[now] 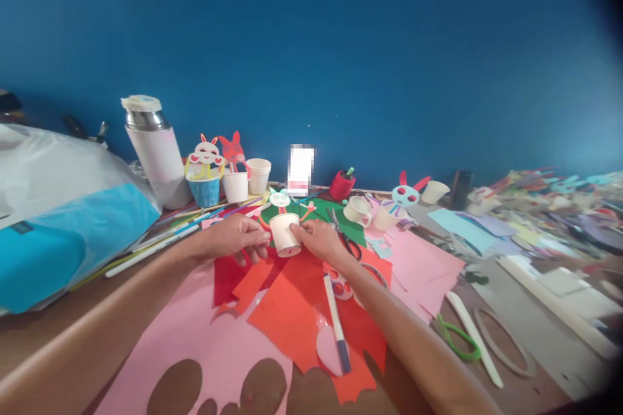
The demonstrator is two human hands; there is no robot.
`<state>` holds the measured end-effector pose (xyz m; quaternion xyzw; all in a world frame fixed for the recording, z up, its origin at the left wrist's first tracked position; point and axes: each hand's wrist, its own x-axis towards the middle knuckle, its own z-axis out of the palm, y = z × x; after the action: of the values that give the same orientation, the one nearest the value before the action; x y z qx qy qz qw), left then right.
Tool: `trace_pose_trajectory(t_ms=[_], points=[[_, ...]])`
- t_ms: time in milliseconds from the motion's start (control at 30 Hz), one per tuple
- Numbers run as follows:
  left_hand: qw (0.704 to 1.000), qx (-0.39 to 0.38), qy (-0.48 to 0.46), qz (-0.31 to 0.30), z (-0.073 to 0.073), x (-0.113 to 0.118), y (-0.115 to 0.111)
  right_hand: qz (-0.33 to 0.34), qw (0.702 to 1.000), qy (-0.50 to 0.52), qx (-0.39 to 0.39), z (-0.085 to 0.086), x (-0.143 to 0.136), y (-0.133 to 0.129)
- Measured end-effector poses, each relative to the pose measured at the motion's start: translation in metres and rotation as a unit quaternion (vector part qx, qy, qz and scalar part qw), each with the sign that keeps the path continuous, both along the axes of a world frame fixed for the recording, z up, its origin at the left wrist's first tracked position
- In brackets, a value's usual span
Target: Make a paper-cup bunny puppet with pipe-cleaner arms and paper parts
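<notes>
A white paper cup point(285, 235) stands tilted in front of me, with a small paper rabbit figure point(280, 200) rising behind its rim and orange arms out to both sides. My right hand point(318, 240) grips the cup's right side, thumb across its front. Close by on the left, my left hand point(242, 238) has its fingers curled together beside the cup; whatever they may pinch is too small to make out. Beneath are red and orange paper sheets point(296, 298). A white marker with a dark cap point(337, 324) lies on a pink paper oval point(327, 350) nearer me.
Finished-looking paper figures stand in a blue cup point(204, 191) and a white cup point(236, 188) at back left, near a tall flask point(158, 155). Black-handled scissors point(351, 246) lie right of the cup. Cut pink paper point(195, 331) covers the front; a plastic-wrapped pack point(68, 214) sits left.
</notes>
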<state>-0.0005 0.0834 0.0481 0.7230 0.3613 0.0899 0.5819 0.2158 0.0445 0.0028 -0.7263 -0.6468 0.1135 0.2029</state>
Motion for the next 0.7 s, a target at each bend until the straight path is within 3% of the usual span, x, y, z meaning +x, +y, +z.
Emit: trace_pose_trajectory(t_ms=[167, 233, 367, 433, 533, 700], points=[[0.999, 0.010, -0.030, -0.019, -0.004, 0.001, -0.003, 0.005, 0.995, -0.049, 0.089, 0.018, 0.001, -0.013], [0.998, 0.020, -0.052, -0.002, -0.008, 0.003, -0.003, 0.049, 0.990, -0.048, 0.127, 0.024, -0.006, -0.021], [0.996, 0.043, -0.073, 0.021, -0.019, 0.009, -0.004, 0.244, 0.963, -0.032, 0.112, 0.020, -0.023, -0.034], [0.995, 0.061, -0.069, 0.028, -0.025, 0.010, -0.008, 0.304, 0.944, -0.045, 0.117, 0.015, -0.029, -0.039], [0.993, 0.087, -0.052, 0.058, -0.035, 0.009, -0.020, 0.337, 0.922, -0.090, 0.171, 0.015, -0.033, -0.048], [0.990, 0.030, -0.077, 0.112, -0.047, 0.000, -0.041, 0.373, 0.888, -0.147, 0.225, 0.023, -0.030, -0.063]])
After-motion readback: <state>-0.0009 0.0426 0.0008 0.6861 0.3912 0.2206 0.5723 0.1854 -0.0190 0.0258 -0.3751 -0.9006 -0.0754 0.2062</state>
